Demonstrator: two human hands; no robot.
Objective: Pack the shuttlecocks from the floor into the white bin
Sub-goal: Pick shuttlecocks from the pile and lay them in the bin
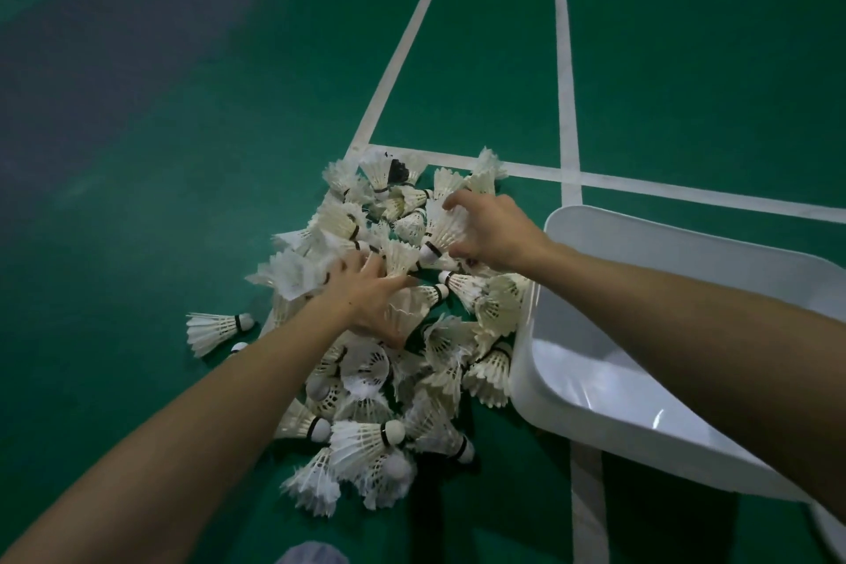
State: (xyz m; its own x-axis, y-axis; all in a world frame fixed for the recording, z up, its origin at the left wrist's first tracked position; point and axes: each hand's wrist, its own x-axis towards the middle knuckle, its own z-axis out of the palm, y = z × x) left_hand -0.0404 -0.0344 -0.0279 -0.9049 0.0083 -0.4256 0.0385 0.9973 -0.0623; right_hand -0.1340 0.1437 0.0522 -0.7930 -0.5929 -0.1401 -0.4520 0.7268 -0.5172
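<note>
A heap of several white feather shuttlecocks (366, 371) lies on the green court floor, in the middle of the head view. The white bin (650, 243) stands just right of the heap, and its inside looks empty. My right hand (492, 229) is over the far side of the heap, its fingers and thumb curled round a shuttlecock (441, 229). My left hand (366, 295) lies on the middle of the heap with fingers spread over the shuttlecocks, thumb round one (407, 311).
White court lines (567, 115) cross the floor behind the heap and run under the bin. One shuttlecock (215, 330) lies apart at the left. Bare green floor (137, 243) stretches to the left and far side. A pale blurred object (311, 554) shows at the bottom edge.
</note>
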